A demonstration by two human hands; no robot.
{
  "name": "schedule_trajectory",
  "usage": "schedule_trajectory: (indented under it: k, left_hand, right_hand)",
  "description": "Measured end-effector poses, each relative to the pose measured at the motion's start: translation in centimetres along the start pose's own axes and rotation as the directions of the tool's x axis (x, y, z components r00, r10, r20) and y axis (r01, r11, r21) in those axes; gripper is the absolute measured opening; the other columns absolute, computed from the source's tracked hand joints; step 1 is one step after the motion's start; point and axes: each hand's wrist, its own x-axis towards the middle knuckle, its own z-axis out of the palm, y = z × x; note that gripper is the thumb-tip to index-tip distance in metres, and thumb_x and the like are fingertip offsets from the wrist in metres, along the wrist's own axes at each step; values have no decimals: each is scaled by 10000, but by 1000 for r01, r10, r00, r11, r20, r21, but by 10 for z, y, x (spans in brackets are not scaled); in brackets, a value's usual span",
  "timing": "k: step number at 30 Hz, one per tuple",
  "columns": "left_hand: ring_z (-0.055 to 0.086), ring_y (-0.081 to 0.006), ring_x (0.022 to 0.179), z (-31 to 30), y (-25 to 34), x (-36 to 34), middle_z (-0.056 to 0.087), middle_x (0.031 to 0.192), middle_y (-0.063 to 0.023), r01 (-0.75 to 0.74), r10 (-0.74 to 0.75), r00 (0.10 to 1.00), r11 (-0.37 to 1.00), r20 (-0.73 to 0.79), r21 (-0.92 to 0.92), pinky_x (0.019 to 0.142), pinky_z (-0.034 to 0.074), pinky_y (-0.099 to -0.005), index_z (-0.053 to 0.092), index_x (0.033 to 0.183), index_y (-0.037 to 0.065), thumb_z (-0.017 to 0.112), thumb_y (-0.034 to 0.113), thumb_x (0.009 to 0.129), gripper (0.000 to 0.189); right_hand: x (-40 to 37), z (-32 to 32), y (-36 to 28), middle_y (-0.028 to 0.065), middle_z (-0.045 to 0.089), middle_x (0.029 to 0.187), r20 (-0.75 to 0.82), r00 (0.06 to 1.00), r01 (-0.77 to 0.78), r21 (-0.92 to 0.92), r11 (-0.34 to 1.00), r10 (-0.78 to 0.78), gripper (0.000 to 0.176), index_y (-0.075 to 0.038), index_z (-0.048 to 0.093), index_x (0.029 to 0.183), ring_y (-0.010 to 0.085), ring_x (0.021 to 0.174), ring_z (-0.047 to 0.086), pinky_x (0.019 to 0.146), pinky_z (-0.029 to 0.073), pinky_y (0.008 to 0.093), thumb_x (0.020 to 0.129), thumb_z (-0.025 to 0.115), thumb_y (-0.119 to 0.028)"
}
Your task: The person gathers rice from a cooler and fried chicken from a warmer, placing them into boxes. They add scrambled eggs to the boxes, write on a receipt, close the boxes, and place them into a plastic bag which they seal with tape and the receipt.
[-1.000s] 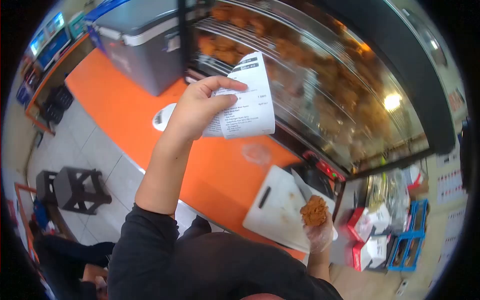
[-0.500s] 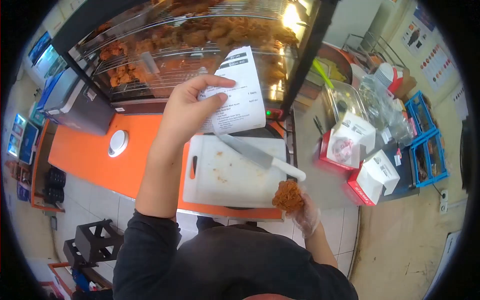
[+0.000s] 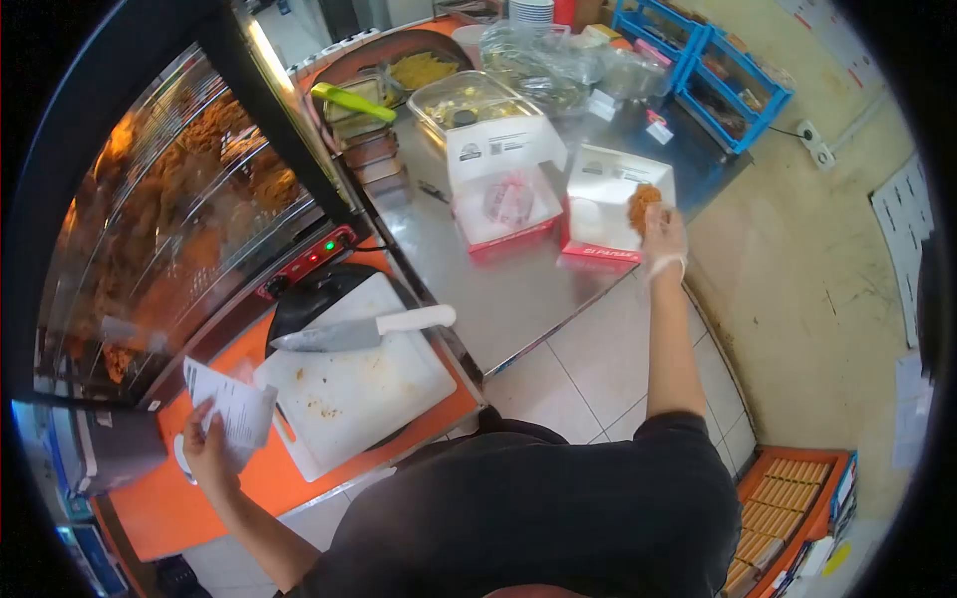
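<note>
My right hand (image 3: 662, 239), in a clear plastic glove, grips a piece of fried chicken (image 3: 644, 206) at the right side of an open red and white box (image 3: 598, 239). Something white and rounded lies in that box's left part. To its left stands a second open box (image 3: 478, 224) with a wrapped pinkish packet (image 3: 509, 202) inside. Low on the left, my left hand (image 3: 207, 446) pinches a printed paper receipt (image 3: 237, 404). Between my arms, a knife (image 3: 344, 334) with a white handle rests on the white cutting board (image 3: 399, 384).
A glass-fronted warmer (image 3: 189, 219) full of fried chicken stands at left. Behind the boxes are a clear tub (image 3: 469, 95), plastic bags (image 3: 538, 65) and blue baskets (image 3: 723, 85). Green-handled tongs (image 3: 353, 102) lie over metal containers. The steel counter (image 3: 429, 259) ends above a tiled floor.
The view has swung right. My right hand has carried the fried chicken from beside the cutting board to the right-hand box. My left hand has lowered the receipt away from the warmer's front.
</note>
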Motion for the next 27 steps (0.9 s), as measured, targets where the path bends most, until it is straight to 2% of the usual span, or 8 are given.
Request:
schedule_trajectory:
  k: [2, 7, 10, 12, 13, 14, 20, 27]
  left_hand:
    - [517, -126, 908, -13, -7, -14, 573, 1041, -69, 18, -16, 999, 997, -35, 73, 792, 414, -238, 590, 1051, 8, 579, 65, 827, 231]
    - [531, -114, 803, -56, 9, -45, 604, 995, -80, 178, -159, 959, 982, -236, 62, 692, 429, -233, 595, 1080, -5, 538, 38, 766, 322]
    - [530, -98, 790, -95, 17, -42, 591, 913, -60, 137, -131, 936, 991, -327, -4, 680, 434, -226, 617, 1058, -18, 570, 30, 728, 337]
    - [558, -99, 711, -122, 17, -33, 613, 855, -60, 100, -107, 921, 994, -375, -37, 623, 451, -227, 626, 1031, -26, 643, 52, 735, 307]
    - [568, -105, 706, -133, 23, -30, 615, 848, -68, 98, -138, 900, 988, -413, -117, 614, 455, -230, 626, 1018, -25, 652, 64, 746, 287]
    - [577, -112, 700, -142, 26, -25, 617, 842, -76, 87, -165, 884, 978, -438, -191, 604, 458, -233, 626, 1006, -23, 660, 75, 758, 269]
    - [605, -136, 672, -224, 15, 6, 615, 851, -107, 62, -276, 871, 883, -407, -465, 582, 487, -254, 584, 998, -34, 651, 63, 781, 247]
    - [613, -142, 679, -297, -20, 38, 618, 853, -121, -8, -226, 875, 877, -428, -480, 579, 500, -261, 580, 981, -50, 648, 33, 772, 235]
  right_hand:
    - [17, 17, 30, 153, 620, 1022, 108, 932, 330, -647, 688, -346, 356, -54, 564, 1085, 293, 908, 607, 783, 489, 363, 897, 462, -339]
    - [29, 66, 41, 147, 605, 876, 378, 821, 525, -796, 303, -429, 374, -59, 616, 1020, 279, 827, 586, 745, 463, 392, 890, 405, -340]
    - [26, 158, -32, 162, 607, 1044, 737, 536, 843, -490, 220, -411, 394, 13, 586, 1078, 314, 990, 565, 884, 428, 366, 895, 419, -293]
    - [-46, 192, -77, 174, 590, 1086, 548, 668, 629, -55, 775, -504, 403, 24, 583, 1079, 292, 1042, 549, 924, 404, 349, 908, 413, -299]
    - [-73, 221, -91, 131, 615, 1077, 510, 410, 881, -6, 473, -756, 314, -19, 605, 1043, 232, 1028, 569, 894, 425, 335, 916, 442, -256]
    - [-115, 251, -107, 154, 623, 1048, 475, 343, 709, 435, 556, -810, 274, -17, 619, 1012, 235, 994, 586, 864, 443, 317, 890, 491, -227]
    - [-427, 319, -266, 182, 601, 1078, 411, -439, 334, 900, 279, -799, 297, 46, 586, 1018, 303, 939, 594, 764, 482, 364, 839, 527, -184]
    - [-552, 374, -292, 146, 604, 1074, 521, -559, 394, 851, 346, -645, 287, -51, 612, 1004, 311, 978, 579, 850, 449, 389, 775, 601, -224]
